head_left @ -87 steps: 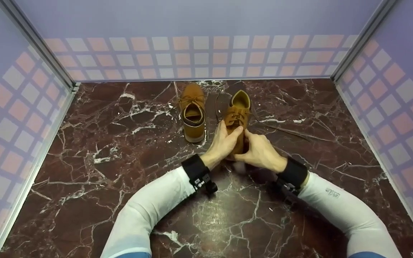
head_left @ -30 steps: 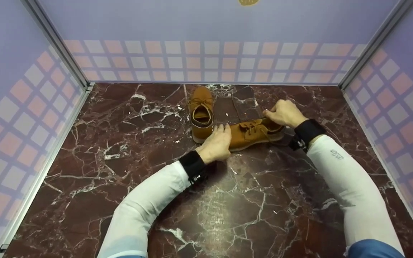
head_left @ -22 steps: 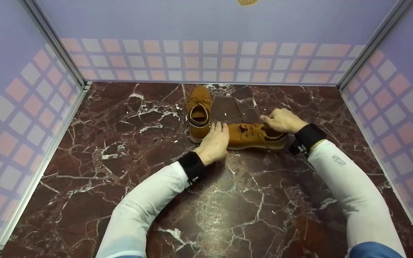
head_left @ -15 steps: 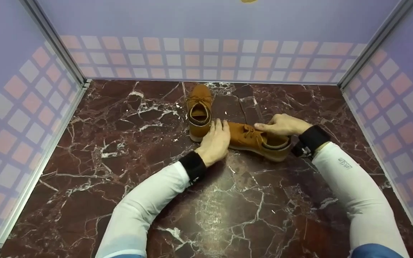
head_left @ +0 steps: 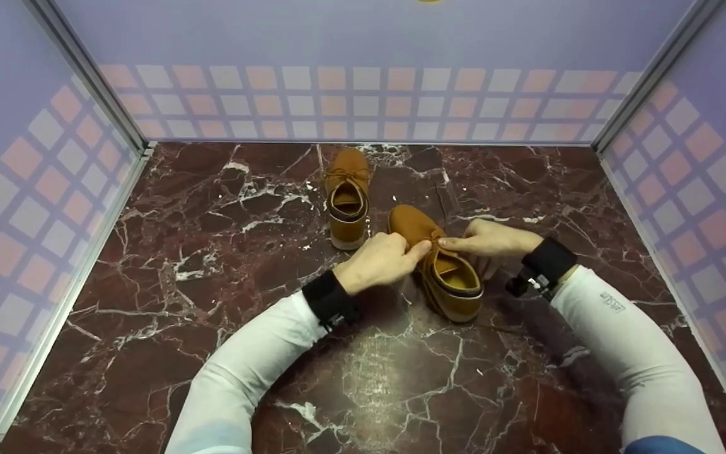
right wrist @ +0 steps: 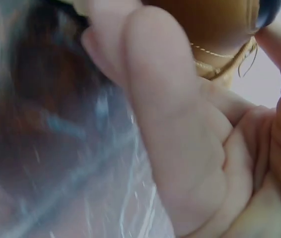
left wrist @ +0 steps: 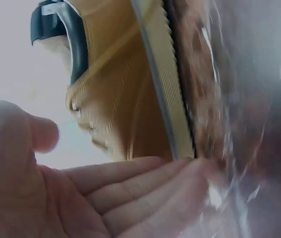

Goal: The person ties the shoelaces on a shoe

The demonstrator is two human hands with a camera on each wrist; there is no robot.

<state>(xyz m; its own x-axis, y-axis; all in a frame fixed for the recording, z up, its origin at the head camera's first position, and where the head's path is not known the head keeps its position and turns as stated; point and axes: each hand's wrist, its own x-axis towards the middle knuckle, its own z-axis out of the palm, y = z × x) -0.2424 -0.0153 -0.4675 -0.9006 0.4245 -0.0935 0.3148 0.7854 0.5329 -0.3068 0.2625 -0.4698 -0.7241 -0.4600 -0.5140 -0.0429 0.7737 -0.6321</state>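
Note:
A tan lace-up shoe (head_left: 451,287) stands at an angle, toe to the back left and heel toward me. My left hand (head_left: 379,260) holds its forefoot: fingers lie along the near side, thumb on the laces. In the left wrist view the fingers (left wrist: 145,193) reach the sole edge at the toe. My right hand (head_left: 492,243) grips the other side, thumb tip at the laces and fingers bent down beside the collar. The right wrist view shows its fingers (right wrist: 165,89) against the shoe. Part of the laces is hidden by the thumbs.
A matching shoe (head_left: 347,202) with tied laces stands to the left, toe toward the back wall. A thin cord (head_left: 442,198), like a loose shoelace, runs back from the held shoe over the dark marbled surface (head_left: 212,340). Lilac panels (head_left: 363,38) enclose three sides.
The shoe has turned from lying sideways, heel to the right, to heel toward me. My left hand has gone from flat at the toe to holding the forefoot; the right thumb has moved to the laces.

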